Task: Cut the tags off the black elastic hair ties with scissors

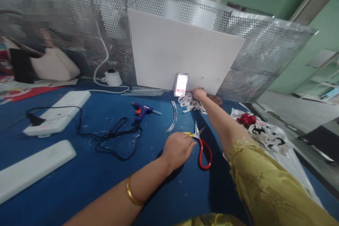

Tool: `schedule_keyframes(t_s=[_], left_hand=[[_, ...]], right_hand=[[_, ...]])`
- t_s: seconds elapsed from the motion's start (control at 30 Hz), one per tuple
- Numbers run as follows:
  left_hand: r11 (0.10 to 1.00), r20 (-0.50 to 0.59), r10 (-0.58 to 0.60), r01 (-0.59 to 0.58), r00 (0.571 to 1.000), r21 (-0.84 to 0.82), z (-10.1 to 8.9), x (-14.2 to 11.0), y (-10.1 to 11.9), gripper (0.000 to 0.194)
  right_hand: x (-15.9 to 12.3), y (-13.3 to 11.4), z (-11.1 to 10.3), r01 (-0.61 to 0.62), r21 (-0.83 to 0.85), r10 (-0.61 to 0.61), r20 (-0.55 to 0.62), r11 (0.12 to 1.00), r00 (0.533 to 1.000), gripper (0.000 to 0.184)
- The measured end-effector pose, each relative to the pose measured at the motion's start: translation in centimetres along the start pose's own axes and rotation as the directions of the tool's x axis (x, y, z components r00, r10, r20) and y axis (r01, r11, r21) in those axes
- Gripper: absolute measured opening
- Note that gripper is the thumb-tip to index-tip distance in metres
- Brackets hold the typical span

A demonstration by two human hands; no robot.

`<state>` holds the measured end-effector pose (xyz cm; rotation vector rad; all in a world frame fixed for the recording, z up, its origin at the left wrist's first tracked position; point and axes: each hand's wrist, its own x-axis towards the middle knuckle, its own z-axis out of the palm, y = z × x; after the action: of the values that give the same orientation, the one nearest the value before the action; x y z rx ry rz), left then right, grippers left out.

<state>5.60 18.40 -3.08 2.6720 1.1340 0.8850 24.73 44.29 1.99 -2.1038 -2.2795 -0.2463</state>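
Observation:
My left hand point(178, 150) rests on the blue table with its fingers curled closed; whatever may be inside them is hidden. Just beside it lie scissors point(205, 155) with red handles, blades apart. A thin yellow piece point(187, 134) sticks out between the hand and the blades. Farther back, my right hand point(199, 94) reaches to a pile of white, dark-edged fabric strips point(191, 103); its fingertips are hidden. A similar single strip point(173, 116) lies to the left of the pile. Behind the pile, a lit phone point(181, 84) leans against a white board.
A blue glue gun point(143, 110) with a looping black cord point(116, 135) lies left of centre. Farther left are a white power strip point(59, 113) and a long white box point(37, 166). Glue sticks point(144, 91) lie by the board point(185, 49). Red and white fabric pieces point(247, 119) sit on plastic at right.

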Motion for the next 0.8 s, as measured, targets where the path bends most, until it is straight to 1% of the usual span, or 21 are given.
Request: schedule_keyframes(t_s=[0.1,0.17,0.23,0.27,0.37,0.43,0.47,0.57,0.63,0.67,0.73,0.77,0.8], left_hand=[[1.000,-0.002,0.007,-0.007,1.000,0.006,0.2,0.0,-0.1,0.032],[1.000,-0.001,0.012,-0.012,1.000,0.016,0.2,0.0,0.0,0.031],[1.000,-0.002,0.009,-0.009,1.000,0.023,0.2,0.1,0.1,0.032],[1.000,-0.004,0.006,-0.006,1.000,0.026,0.2,0.1,0.1,0.032],[0.999,-0.009,-0.010,0.010,1.000,0.037,0.0,0.1,0.2,0.032],[0.999,-0.016,-0.030,0.031,0.999,0.042,-0.2,0.2,0.1,0.033],[0.998,-0.024,-0.046,0.047,0.999,0.040,-0.3,0.2,0.1,0.033],[0.993,-0.074,-0.117,0.118,0.990,0.004,-0.6,0.4,-0.3,0.030],[0.983,-0.130,-0.182,0.181,0.975,-0.021,-0.7,0.6,-0.8,0.027],[0.976,-0.163,-0.220,0.218,0.962,-0.028,-0.7,0.7,-1.1,0.025],[0.956,-0.222,-0.290,0.290,0.931,-0.030,-0.7,0.8,-1.8,0.021],[0.946,-0.240,-0.320,0.323,0.917,-0.028,-0.7,0.9,-2.2,0.020],[0.936,-0.249,-0.345,0.350,0.905,-0.025,-0.6,0.9,-2.5,0.020]], right_hand=[[0.3,2.0,-2.0,-0.062,0.104,0.067,-0.045,0.993,0.997,0.031],[0.2,3.6,-4.2,-0.092,0.177,0.112,-0.104,0.980,0.988,0.029],[-0.3,4.8,-6.6,-0.083,0.245,0.130,-0.185,0.966,0.974,0.033],[-0.6,5.2,-7.7,-0.072,0.273,0.137,-0.226,0.959,0.964,0.032],[-1.7,5.7,-10.5,-0.032,0.335,0.150,-0.334,0.942,0.931,0.033],[-2.5,5.6,-11.6,-0.010,0.352,0.154,-0.385,0.936,0.910,0.032],[-2.9,5.5,-11.9,-0.001,0.354,0.153,-0.402,0.935,0.903,0.035],[-4.0,4.8,-12.2,0.029,0.335,0.118,-0.408,0.942,0.905,0.053],[-4.8,4.0,-11.8,0.061,0.304,0.063,-0.380,0.951,0.923,0.052],[-5.3,3.5,-11.3,0.083,0.284,0.024,-0.353,0.955,0.935,0.048],[-6.4,2.2,-9.8,0.135,0.237,-0.071,-0.260,0.962,0.963,0.034],[-6.9,1.6,-8.8,0.159,0.214,-0.119,-0.189,0.964,0.975,0.030],[-7.3,1.0,-7.7,0.179,0.190,-0.162,-0.105,0.965,0.981,0.031]])
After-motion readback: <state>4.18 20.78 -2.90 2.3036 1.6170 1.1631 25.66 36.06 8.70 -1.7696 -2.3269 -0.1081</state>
